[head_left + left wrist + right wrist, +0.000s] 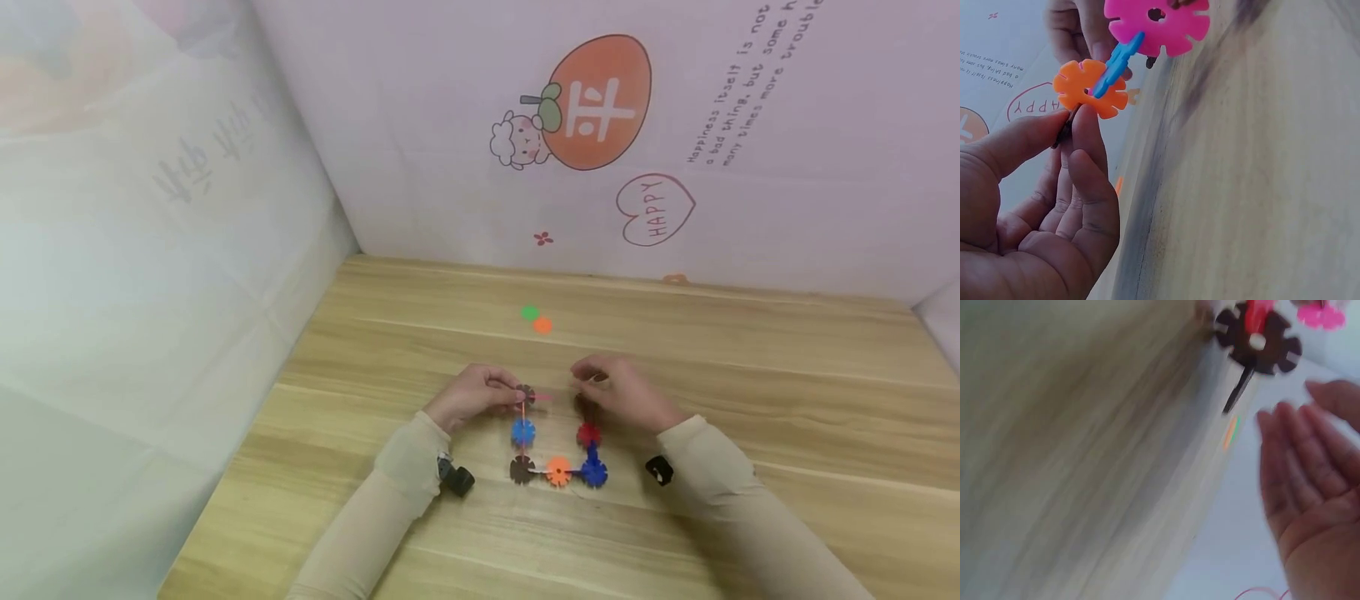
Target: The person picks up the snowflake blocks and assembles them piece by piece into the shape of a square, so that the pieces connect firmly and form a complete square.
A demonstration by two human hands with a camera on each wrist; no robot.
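Note:
A U-shaped chain of notched plastic snowflake discs, slotted into each other, stands between the hands. My left hand [480, 393] pinches a dark disc [528, 393] at the chain's left end between thumb and forefinger; in the left wrist view an orange disc [1071, 85] and a blue disc [1115, 67] join on beyond it. On the right side, a red disc [588, 435] sits above a dark blue disc [595, 473]. My right hand [1313, 469] is beside the dark disc [1272, 340] at the right end, fingers extended and apart from it, holding nothing visible.
Beyond the hands, a green disc [530, 313] and a loose orange disc [542, 325] lie on the wooden table [420, 317]. Printed white cloth [450, 192] rises at the table's back edge, with another sheet [247, 275] on the left.

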